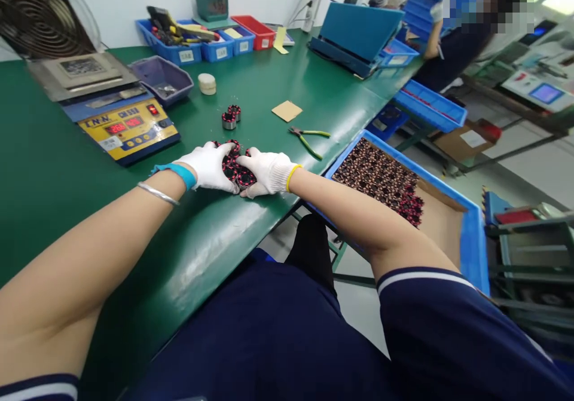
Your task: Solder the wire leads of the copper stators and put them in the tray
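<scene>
Both my hands wear white gloves and rest on the green table [54, 168] near its front edge. My left hand [207, 165] and my right hand [268, 171] close in from either side on a cluster of small round coils [234, 165] with dark bodies and pink-red windings, fingers curled around them. Two more such coils [231, 116] stand apart a little farther back. To my right, a blue tray [470, 233] holds several rows of the same coils [381, 177].
Green-handled pliers [309, 136] and a brown card [287, 111] lie behind my right hand. A yellow-and-blue heating unit [128, 127], a purple bin [162, 78], a tape roll [207, 83] and blue and red bins [215, 43] stand farther back. Another person [457, 30] works at the far right.
</scene>
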A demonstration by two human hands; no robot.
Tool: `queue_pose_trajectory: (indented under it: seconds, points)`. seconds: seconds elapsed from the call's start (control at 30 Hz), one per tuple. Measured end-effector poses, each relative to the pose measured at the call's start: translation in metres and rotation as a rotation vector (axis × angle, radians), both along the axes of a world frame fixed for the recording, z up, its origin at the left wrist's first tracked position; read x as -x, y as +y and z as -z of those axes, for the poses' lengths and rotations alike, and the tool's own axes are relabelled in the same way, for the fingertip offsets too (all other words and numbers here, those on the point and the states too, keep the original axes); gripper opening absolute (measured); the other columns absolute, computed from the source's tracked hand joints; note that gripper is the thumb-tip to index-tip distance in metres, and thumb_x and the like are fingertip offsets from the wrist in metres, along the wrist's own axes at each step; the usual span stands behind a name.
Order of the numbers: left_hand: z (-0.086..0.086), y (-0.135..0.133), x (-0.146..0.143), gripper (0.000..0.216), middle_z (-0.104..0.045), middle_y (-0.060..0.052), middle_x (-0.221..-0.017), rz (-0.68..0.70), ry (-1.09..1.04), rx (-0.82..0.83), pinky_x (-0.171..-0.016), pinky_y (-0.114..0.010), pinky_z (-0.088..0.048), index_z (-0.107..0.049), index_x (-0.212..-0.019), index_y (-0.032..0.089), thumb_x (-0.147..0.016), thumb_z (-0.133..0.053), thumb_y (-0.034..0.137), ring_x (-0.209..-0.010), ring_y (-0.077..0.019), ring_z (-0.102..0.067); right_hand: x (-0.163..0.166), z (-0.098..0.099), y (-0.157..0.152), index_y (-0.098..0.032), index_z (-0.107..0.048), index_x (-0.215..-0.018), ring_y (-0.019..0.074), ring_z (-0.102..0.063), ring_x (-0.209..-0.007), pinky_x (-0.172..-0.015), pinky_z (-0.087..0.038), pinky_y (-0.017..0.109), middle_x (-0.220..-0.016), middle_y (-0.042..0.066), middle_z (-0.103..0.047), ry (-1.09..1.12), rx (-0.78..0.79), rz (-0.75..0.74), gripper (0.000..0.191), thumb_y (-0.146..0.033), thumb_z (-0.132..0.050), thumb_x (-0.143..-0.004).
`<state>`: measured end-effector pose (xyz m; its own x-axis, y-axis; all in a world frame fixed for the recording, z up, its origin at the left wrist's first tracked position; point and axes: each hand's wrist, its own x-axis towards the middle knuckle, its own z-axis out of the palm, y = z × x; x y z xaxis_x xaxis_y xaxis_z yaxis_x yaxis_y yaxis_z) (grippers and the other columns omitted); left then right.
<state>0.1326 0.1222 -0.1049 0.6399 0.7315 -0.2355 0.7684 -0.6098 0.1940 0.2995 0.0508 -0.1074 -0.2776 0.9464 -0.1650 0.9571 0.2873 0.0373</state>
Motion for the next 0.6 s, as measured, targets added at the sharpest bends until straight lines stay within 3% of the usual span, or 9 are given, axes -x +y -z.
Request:
queue_pose_trajectory:
  seconds: [0.27,0.6]
  points:
    - [-0.009,0.014,-0.017,0.115,-0.049,-0.011,-0.123,-0.062,0.095,0.02,-0.087,-0.035,-0.051,-0.032,-0.14,0.026,-0.04,-0.078,0.06,-0.103,-0.0304,-0.06,-0.002,-0.001,0.004,-0.029,-0.044,-0.125,0.0298,-0.064,-0.088,-0.072,-0.052,0.044,-0.118,0.011,-0.048,0.049,0.01,0.036,0.071,-0.072,-0.055,-0.069]
    - [-0.021,0.003,-0.03,0.095,-0.055,-0.01,-0.12,-0.086,0.03,-0.051,-0.09,-0.031,-0.051,-0.043,-0.133,0.025,-0.049,-0.073,0.057,-0.102,-0.026,-0.063,-0.023,-0.007,0.008,-0.026,-0.05,-0.119,0.0242,-0.065,-0.081,-0.069,-0.053,0.037,-0.117,0.01,-0.051,0.156,-0.066,-0.054,0.06,-0.063,-0.06,-0.073]
